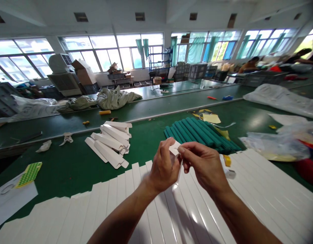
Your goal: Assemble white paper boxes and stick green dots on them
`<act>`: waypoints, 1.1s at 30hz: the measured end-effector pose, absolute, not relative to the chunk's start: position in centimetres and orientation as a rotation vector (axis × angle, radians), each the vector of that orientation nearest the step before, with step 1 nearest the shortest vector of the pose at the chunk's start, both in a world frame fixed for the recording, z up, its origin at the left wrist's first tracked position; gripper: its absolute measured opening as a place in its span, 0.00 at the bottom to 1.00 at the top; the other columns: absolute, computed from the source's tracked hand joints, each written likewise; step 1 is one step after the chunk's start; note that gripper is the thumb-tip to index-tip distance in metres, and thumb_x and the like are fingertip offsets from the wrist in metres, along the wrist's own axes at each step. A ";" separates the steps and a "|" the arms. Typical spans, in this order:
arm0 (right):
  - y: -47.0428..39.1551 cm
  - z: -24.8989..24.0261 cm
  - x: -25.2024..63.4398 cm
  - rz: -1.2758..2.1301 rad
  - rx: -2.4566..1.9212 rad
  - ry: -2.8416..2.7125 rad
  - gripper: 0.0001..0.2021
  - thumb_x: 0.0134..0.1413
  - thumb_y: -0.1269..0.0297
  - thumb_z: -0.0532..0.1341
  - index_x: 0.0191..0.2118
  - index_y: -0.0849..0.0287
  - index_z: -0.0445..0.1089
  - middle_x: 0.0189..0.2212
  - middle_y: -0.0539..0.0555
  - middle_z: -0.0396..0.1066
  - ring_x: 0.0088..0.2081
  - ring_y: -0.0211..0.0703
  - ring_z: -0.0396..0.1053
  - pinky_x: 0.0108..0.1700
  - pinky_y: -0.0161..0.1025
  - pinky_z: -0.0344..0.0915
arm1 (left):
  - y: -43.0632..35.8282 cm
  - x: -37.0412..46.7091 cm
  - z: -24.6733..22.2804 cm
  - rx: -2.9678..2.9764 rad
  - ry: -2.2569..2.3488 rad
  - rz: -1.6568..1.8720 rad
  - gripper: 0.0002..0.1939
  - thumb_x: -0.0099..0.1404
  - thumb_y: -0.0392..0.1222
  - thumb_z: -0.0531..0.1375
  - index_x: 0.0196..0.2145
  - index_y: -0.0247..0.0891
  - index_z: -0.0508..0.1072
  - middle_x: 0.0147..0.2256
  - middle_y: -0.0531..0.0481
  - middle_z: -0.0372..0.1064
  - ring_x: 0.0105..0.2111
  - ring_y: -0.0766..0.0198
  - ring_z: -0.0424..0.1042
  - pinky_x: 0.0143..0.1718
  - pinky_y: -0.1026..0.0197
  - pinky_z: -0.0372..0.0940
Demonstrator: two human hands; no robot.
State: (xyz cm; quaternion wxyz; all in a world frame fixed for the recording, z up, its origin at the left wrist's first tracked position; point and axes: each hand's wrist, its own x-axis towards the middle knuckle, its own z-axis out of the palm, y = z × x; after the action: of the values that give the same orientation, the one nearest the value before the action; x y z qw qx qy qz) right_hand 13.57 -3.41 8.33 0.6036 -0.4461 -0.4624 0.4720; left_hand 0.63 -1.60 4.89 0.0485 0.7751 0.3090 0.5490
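My left hand [164, 166] is wrapped round a small white box [174, 148] near its top end. The fingertips of my right hand [202, 161] are pinched together at the box's right edge, touching it. Below both hands lies a wide row of long, flat white boxes [108, 206], side by side along the near part of the table. Just beyond my hands rests a stack of dark green ribbed tubes [197, 132]. To the left is a loose pile of white boxes [112, 142] with open end flaps.
A tape dispenser [228, 166] is right of my right hand. At the left lie a green sticker sheet [29, 174] and white paper [14, 200]. Plastic bags [278, 144] are at the right. A metal strip [151, 117] crosses the table. People sit far right.
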 end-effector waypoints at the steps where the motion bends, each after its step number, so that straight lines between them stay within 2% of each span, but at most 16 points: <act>1: -3.3 8.5 13.6 1.103 -1.050 -1.066 0.17 0.43 0.57 0.70 0.35 0.62 0.69 0.15 0.45 0.66 0.13 0.34 0.61 0.14 0.30 0.60 | -1.6 0.7 4.8 2.353 0.951 1.683 0.30 0.61 0.29 0.55 0.59 0.31 0.51 0.49 0.35 0.63 0.51 0.54 0.64 0.51 0.49 0.66; 4: -2.8 9.4 14.2 1.274 -1.098 -1.023 0.23 0.36 0.56 0.73 0.36 0.60 0.63 0.16 0.45 0.68 0.11 0.35 0.61 0.11 0.31 0.58 | -1.7 0.7 4.8 2.351 0.963 1.724 0.31 0.61 0.30 0.55 0.60 0.32 0.51 0.52 0.33 0.59 0.54 0.52 0.62 0.52 0.48 0.66; 7: -2.3 10.3 15.0 1.528 -1.165 -1.027 0.21 0.35 0.55 0.73 0.27 0.61 0.63 0.16 0.48 0.67 0.10 0.32 0.58 0.11 0.30 0.57 | -1.6 0.2 5.1 2.420 0.953 1.655 0.26 0.62 0.30 0.54 0.58 0.34 0.57 0.57 0.33 0.53 0.57 0.52 0.59 0.53 0.49 0.65; 10: -1.9 10.5 15.3 1.606 -1.195 -1.087 0.22 0.32 0.53 0.74 0.21 0.62 0.63 0.17 0.50 0.68 0.11 0.30 0.59 0.12 0.30 0.57 | -1.2 -0.6 5.6 2.507 0.912 1.492 0.20 0.63 0.31 0.54 0.53 0.33 0.63 0.54 0.34 0.59 0.57 0.51 0.60 0.55 0.48 0.64; 13: -1.5 9.1 14.9 1.480 -1.180 -1.135 0.23 0.36 0.48 0.72 0.24 0.61 0.63 0.16 0.47 0.65 0.11 0.31 0.57 0.12 0.31 0.55 | -0.7 -1.6 6.0 2.529 0.855 1.400 0.20 0.63 0.33 0.54 0.53 0.30 0.63 0.50 0.34 0.65 0.56 0.51 0.61 0.56 0.46 0.63; 16: -1.0 5.9 14.1 1.151 -1.254 -1.253 0.22 0.45 0.42 0.65 0.28 0.59 0.63 0.14 0.43 0.58 0.13 0.31 0.52 0.14 0.31 0.50 | -0.6 -2.4 6.1 2.524 0.852 1.363 0.22 0.62 0.33 0.55 0.54 0.28 0.63 0.52 0.33 0.64 0.56 0.51 0.62 0.56 0.47 0.62; 18: -0.6 3.3 13.6 0.821 -1.294 -1.428 0.21 0.49 0.42 0.62 0.29 0.59 0.65 0.19 0.46 0.61 0.20 0.34 0.57 0.20 0.32 0.56 | -0.5 -2.9 5.9 2.513 0.879 1.381 0.23 0.61 0.32 0.55 0.54 0.28 0.64 0.53 0.32 0.63 0.57 0.51 0.62 0.57 0.48 0.62; 20: -0.4 0.4 13.1 0.593 -1.254 -1.619 0.20 0.53 0.44 0.58 0.32 0.59 0.66 0.28 0.53 0.66 0.31 0.42 0.65 0.31 0.36 0.63 | -0.3 -3.3 5.7 2.492 0.919 1.407 0.24 0.60 0.32 0.55 0.55 0.30 0.64 0.53 0.33 0.63 0.57 0.52 0.62 0.56 0.47 0.61; 22: -0.5 -2.3 12.6 0.602 -1.231 -1.756 0.20 0.56 0.45 0.54 0.39 0.59 0.65 0.36 0.58 0.69 0.38 0.48 0.68 0.36 0.39 0.64 | 0.1 -3.7 5.5 2.468 0.954 1.415 0.25 0.59 0.31 0.55 0.55 0.32 0.64 0.54 0.35 0.63 0.57 0.52 0.62 0.57 0.47 0.61; 25: -0.8 -5.1 11.8 0.672 -1.451 -1.803 0.27 0.50 0.48 0.59 0.49 0.62 0.58 0.39 0.62 0.71 0.39 0.53 0.70 0.35 0.41 0.64 | 0.8 -4.1 5.2 2.434 1.001 1.383 0.27 0.59 0.31 0.55 0.57 0.33 0.63 0.56 0.35 0.62 0.59 0.53 0.60 0.59 0.47 0.58; 27: -0.7 -5.6 11.2 0.594 -1.665 -1.811 0.30 0.47 0.49 0.62 0.50 0.64 0.56 0.38 0.64 0.72 0.38 0.57 0.72 0.34 0.41 0.63 | 1.1 -4.3 4.8 2.393 1.072 1.371 0.30 0.61 0.35 0.56 0.61 0.34 0.57 0.61 0.34 0.55 0.63 0.51 0.53 0.62 0.46 0.54; 30: -0.2 -5.0 10.5 0.535 -1.815 -1.923 0.27 0.53 0.48 0.57 0.49 0.66 0.56 0.35 0.64 0.73 0.37 0.57 0.73 0.33 0.40 0.61 | 0.9 -5.1 3.1 2.286 1.276 1.330 0.38 0.65 0.46 0.57 0.67 0.37 0.43 0.67 0.33 0.38 0.67 0.49 0.40 0.64 0.42 0.49; 31: -0.1 -4.8 10.3 0.531 -1.848 -1.983 0.26 0.56 0.47 0.54 0.49 0.66 0.56 0.34 0.64 0.73 0.36 0.56 0.73 0.33 0.40 0.61 | 0.6 -5.6 2.2 2.240 1.365 1.299 0.39 0.66 0.49 0.56 0.67 0.38 0.41 0.68 0.34 0.35 0.68 0.48 0.39 0.63 0.41 0.48; 33: -0.1 -5.3 10.0 0.524 -1.916 -2.096 0.23 0.60 0.50 0.50 0.49 0.69 0.57 0.35 0.66 0.74 0.37 0.56 0.73 0.33 0.40 0.62 | -0.5 -7.2 -0.2 2.122 1.561 1.226 0.36 0.68 0.51 0.54 0.67 0.38 0.43 0.67 0.33 0.37 0.67 0.47 0.41 0.62 0.40 0.50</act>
State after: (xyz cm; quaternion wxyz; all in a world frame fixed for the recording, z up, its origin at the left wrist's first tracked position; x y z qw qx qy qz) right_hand 9.97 -0.10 -5.28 0.1269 -0.6581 -0.7200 0.1799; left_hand -7.18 -0.47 -0.17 0.1177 0.7252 0.5335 0.4191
